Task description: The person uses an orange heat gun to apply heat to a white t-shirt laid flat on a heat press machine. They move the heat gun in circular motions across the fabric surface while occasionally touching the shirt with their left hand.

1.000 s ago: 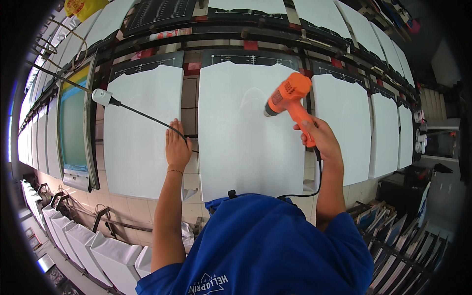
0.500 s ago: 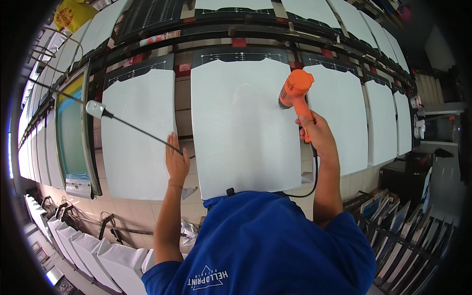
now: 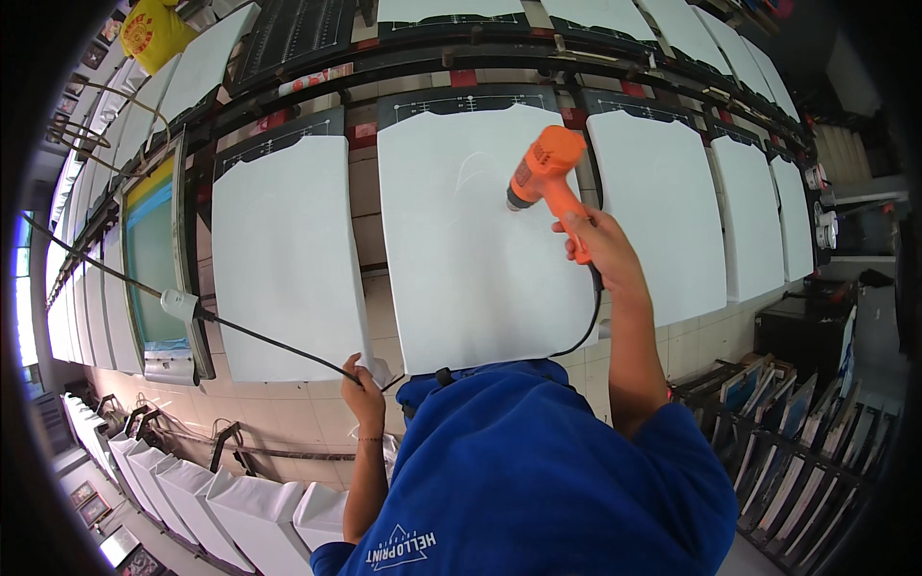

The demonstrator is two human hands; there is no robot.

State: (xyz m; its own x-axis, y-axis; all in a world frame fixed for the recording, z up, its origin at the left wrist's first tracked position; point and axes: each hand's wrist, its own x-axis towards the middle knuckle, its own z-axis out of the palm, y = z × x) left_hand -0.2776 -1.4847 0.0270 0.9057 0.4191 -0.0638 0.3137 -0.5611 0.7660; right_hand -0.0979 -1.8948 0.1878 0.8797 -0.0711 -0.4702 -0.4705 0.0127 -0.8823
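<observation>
Upper right of centre, the heat gun (image 3: pixel 552 175) is gripped by the right hand (image 3: pixel 605 248), fingers wrapped, while black cord (image 3: pixel 279 347), lower left, is pinched by the left hand (image 3: pixel 365 396), seemingly to clear the white board (image 3: pixel 451 269).

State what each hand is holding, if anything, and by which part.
The right hand holds the orange heat gun by its handle; the left hand seems to hold the black cord partway along.

From where I stand, the person's right forearm (image 3: pixel 636 360) reaches out toward the far right, the right hand (image 3: pixel 607 252) clenched; the left forearm (image 3: pixel 365 490) extends less far, its left hand (image 3: pixel 366 403) nearer, fingers curled.
</observation>
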